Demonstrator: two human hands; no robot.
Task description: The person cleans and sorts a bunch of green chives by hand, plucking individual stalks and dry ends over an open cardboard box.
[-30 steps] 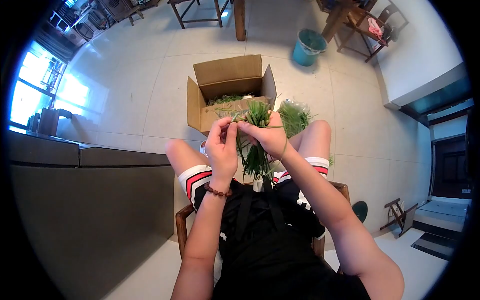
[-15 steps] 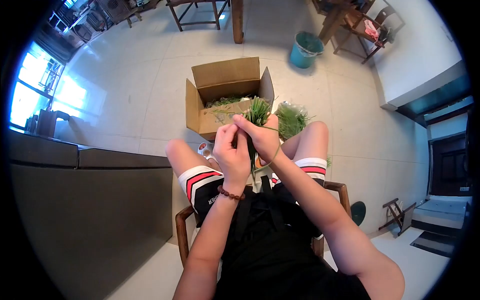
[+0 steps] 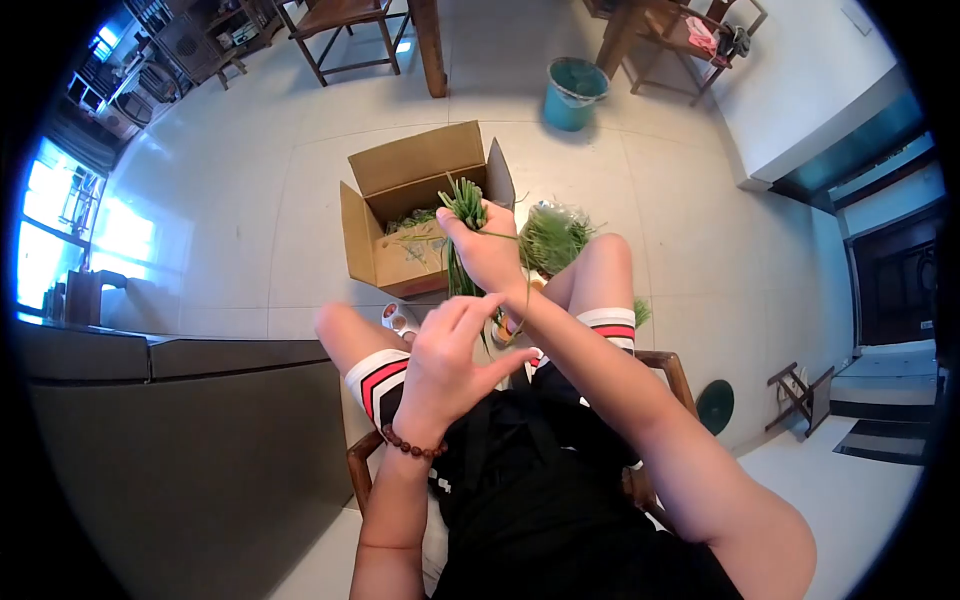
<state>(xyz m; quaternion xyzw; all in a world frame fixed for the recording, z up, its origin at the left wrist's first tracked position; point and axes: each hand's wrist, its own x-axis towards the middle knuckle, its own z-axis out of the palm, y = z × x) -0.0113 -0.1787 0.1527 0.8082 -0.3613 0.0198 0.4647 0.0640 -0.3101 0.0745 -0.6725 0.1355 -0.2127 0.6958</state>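
Observation:
My right hand (image 3: 487,248) is wrapped round a bunch of green stalks (image 3: 464,204), whose cut ends stick up above my fist while long leaves hang down below it. A thin green strand trails from this hand beside my wrist. Lower and to the left, my left hand (image 3: 450,355) has its thumb and fingers apart and holds nothing; a brown bead bracelet is on that wrist. Beyond the bunch stands an open cardboard box (image 3: 405,262) with more greens inside. A clear bag of greens (image 3: 555,238) lies to the right of my right hand.
A teal bucket (image 3: 574,95) stands on the floor ahead. Wooden chairs (image 3: 345,14) are at the far side. A dark cabinet (image 3: 200,450) fills the left. A folded wooden stool (image 3: 800,398) and a round green object (image 3: 715,406) are at the right.
My left hand has come away from the bunch, moved down towards my body and opened. My right hand still holds the bunch. The whole view has shifted, with box and bucket now further left.

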